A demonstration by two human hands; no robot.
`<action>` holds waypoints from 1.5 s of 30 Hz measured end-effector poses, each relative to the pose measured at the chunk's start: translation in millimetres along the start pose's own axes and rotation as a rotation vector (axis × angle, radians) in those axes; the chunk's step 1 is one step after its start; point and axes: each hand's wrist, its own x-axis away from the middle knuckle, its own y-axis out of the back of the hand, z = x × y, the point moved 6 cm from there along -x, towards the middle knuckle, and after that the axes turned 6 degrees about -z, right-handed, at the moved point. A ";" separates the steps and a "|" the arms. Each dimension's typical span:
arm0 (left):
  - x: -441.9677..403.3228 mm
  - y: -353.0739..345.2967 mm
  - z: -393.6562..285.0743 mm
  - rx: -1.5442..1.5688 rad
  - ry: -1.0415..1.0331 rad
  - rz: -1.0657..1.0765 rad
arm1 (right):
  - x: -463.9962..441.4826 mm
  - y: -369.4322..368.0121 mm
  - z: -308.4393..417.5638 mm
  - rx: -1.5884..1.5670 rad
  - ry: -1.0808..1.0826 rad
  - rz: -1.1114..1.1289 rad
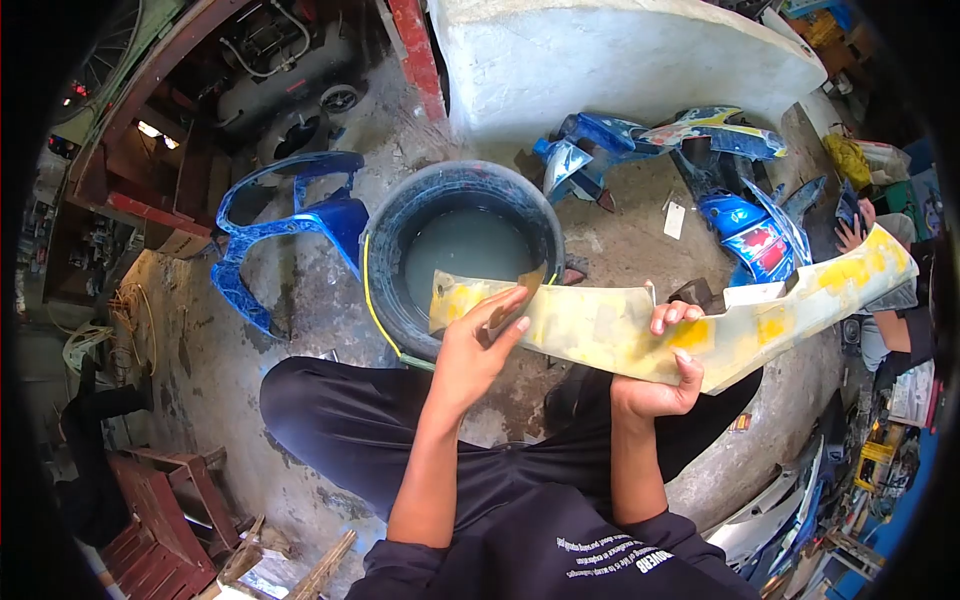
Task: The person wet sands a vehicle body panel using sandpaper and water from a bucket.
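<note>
A long panel (590, 325), cream with yellow patches, lies across in front of me, over the near rim of a dark bucket (385, 215) with cloudy water in it. My right hand (660, 375) grips the panel's lower edge near its middle, thumb in front and fingertips showing above. Near the panel's left end is my left hand (482, 350), closed on a thin brown sheet (518, 303) that it presses against the panel's face. The palm side of that hand is partly hidden.
A blue frame-like part (345, 225) lies left of the bucket. Blue fairing pieces (765, 235) lie beyond it to the right, near a white wall (600, 60). Another person's hand (853, 230) shows at the far right. A reddish wooden stool (165, 515) stands lower left.
</note>
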 end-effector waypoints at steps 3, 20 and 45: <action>1.3 7.4 7.6 -0.187 -0.019 -0.105 | -1.4 3.9 0.4 0.018 -0.012 -0.035; 23.4 29.4 -6.4 -0.470 -0.467 -0.541 | -9.2 16.8 16.0 -0.052 -0.030 -0.022; 32.2 -26.9 31.7 -0.643 -0.101 -0.217 | -4.1 12.9 18.2 0.059 0.034 -0.013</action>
